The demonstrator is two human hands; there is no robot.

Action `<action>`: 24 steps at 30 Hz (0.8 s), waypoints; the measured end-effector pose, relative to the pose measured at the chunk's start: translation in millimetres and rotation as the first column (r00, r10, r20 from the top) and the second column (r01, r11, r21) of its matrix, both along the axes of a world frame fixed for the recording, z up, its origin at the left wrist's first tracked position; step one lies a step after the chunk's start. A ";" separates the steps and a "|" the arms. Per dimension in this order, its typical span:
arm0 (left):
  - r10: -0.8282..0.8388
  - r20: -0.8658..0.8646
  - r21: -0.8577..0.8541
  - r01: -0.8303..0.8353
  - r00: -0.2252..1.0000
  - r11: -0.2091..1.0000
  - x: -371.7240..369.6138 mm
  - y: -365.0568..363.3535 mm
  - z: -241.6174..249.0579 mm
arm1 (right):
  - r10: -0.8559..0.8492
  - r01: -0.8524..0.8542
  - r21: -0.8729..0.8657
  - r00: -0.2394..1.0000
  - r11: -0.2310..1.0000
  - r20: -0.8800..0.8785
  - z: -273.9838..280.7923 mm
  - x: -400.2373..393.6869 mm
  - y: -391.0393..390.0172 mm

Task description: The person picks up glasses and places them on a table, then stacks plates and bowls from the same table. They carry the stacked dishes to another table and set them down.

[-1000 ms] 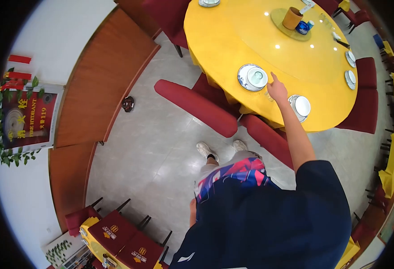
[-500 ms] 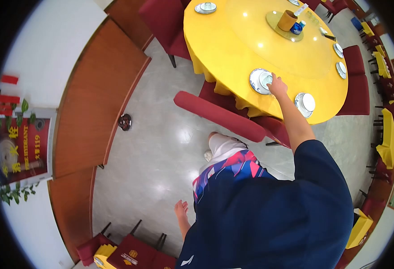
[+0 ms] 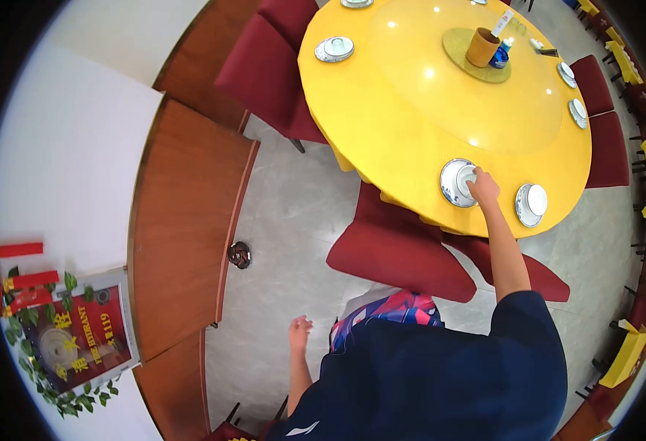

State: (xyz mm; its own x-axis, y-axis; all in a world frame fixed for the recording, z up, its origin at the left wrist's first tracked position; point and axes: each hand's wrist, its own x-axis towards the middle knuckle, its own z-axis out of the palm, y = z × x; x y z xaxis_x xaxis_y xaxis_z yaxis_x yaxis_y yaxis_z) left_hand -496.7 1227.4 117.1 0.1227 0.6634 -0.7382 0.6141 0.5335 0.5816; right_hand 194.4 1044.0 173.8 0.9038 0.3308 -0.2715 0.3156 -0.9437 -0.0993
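On the yellow-covered round table, a patterned plate carries a small bowl and a clear glass cup. My right hand reaches over the plate's right side, its fingers closed at the cup. To the right is another plate with a white bowl on it, apart from my hand. My left hand hangs low over the floor beside my body, fingers apart, holding nothing.
Red chairs stand against the near table edge. A brown holder and a blue item sit on the central turntable. More place settings line the rim. Wooden panelling and a dark object are at left.
The view has shifted, so the table, chairs and panelling appear lower and further right. My right hand stays at the cup. My left hand remains low at my side.
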 end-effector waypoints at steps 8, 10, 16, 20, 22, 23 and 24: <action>-0.167 0.349 0.117 0.134 0.922 0.984 206.9 118.4 128.2 | 0.404 -0.158 0.624 0.872 0.765 -0.274 98.8 -88.1 42.9; -0.158 0.467 -0.035 0.197 0.870 0.980 260.8 117.4 150.0 | 0.557 -0.128 0.697 0.708 0.706 -0.434 134.6 -131.7 84.8; -0.056 0.633 -0.336 0.339 0.772 0.879 292.5 135.6 123.8 | 0.732 -0.330 0.738 0.604 0.589 -0.314 150.1 -255.2 184.9; 0.226 0.659 -0.493 0.186 0.717 0.850 251.5 186.1 120.4 | 0.621 -0.276 0.748 0.751 0.604 -0.224 148.1 -320.3 241.2; 0.300 0.623 -0.563 0.148 0.722 0.813 229.4 217.0 122.3 | 0.614 -0.311 0.735 0.769 0.602 -0.177 148.5 -349.0 275.2; 0.304 0.638 -0.561 0.157 0.707 0.813 219.7 234.2 123.7 | 0.602 -0.327 0.754 0.791 0.569 -0.111 149.0 -362.4 293.9; 0.312 0.647 -0.567 0.164 0.696 0.807 210.6 251.7 129.0 | 0.589 -0.349 0.770 0.807 0.533 -0.042 152.2 -373.8 312.9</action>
State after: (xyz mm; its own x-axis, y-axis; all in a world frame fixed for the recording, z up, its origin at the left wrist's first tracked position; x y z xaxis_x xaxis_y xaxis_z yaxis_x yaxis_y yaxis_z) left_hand -286.2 1479.1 246.1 0.7105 0.2043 -0.6734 0.1085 0.9137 0.3917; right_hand -179.4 1356.9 325.9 0.4842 0.8739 0.0438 0.5368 -0.2572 -0.8036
